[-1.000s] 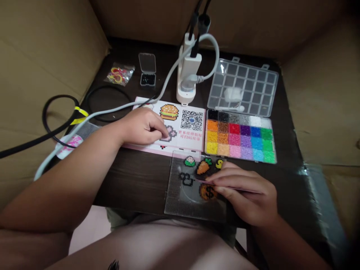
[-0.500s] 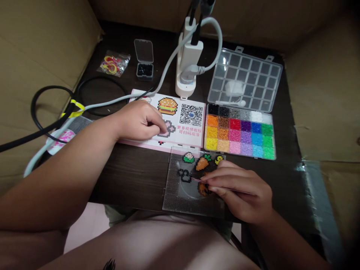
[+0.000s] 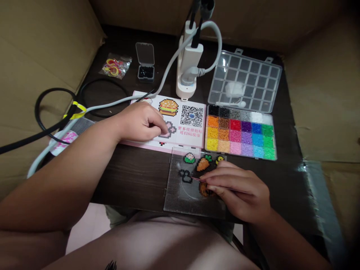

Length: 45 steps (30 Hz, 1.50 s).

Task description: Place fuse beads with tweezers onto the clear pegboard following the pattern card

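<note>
Head view: pink tweezers (image 3: 225,186) are pinched by the right hand (image 3: 239,191) over the pegboard (image 3: 180,195) at the desk's near edge; sorted beads fill the open bead box (image 3: 240,137); the left hand (image 3: 140,122) is curled on the pattern card (image 3: 191,123).

Left hand (image 3: 140,123) lies curled, palm down, forearm stretched across from the left. Right hand (image 3: 239,191) is pinched, fingers (image 3: 216,175) pointing left.

white charger (image 3: 189,71), black cable (image 3: 53,112), ring bag (image 3: 114,67)
</note>
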Tool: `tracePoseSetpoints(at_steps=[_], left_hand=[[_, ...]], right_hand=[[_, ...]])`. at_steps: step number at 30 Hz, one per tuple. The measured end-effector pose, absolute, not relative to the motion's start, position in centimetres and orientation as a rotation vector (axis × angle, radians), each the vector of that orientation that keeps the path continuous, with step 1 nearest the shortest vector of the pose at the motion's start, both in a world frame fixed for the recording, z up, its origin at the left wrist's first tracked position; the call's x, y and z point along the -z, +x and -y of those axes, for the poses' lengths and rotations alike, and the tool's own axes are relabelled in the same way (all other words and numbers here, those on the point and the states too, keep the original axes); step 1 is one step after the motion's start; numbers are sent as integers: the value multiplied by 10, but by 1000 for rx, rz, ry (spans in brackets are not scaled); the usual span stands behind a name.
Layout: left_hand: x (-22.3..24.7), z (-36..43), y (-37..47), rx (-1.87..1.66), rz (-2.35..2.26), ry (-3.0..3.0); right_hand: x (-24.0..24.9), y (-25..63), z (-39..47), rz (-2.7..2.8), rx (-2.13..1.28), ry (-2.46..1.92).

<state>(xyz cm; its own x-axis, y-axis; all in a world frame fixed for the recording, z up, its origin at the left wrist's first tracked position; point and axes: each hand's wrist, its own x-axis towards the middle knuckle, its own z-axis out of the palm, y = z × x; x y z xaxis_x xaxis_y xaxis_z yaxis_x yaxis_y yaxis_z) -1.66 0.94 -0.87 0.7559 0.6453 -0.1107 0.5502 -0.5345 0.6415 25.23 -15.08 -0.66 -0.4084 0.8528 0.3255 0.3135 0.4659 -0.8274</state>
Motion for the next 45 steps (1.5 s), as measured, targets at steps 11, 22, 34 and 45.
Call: tracePoseSetpoints(at_steps=[11,22,34,45], left_hand=[[9,-10,-17,-180,-885,2244],[10,-10,-17,-187,-865,2335],[10,-10,-17,-195,-879,2301],[8,-9,-17,-157,-876,2304]], right_hand=[[7,253,150,1934,-885,-982],[8,253,151,1935,-891,-1003],[8,254,151,1938,-917,-993],[11,255,151,1940,-912,-989]])
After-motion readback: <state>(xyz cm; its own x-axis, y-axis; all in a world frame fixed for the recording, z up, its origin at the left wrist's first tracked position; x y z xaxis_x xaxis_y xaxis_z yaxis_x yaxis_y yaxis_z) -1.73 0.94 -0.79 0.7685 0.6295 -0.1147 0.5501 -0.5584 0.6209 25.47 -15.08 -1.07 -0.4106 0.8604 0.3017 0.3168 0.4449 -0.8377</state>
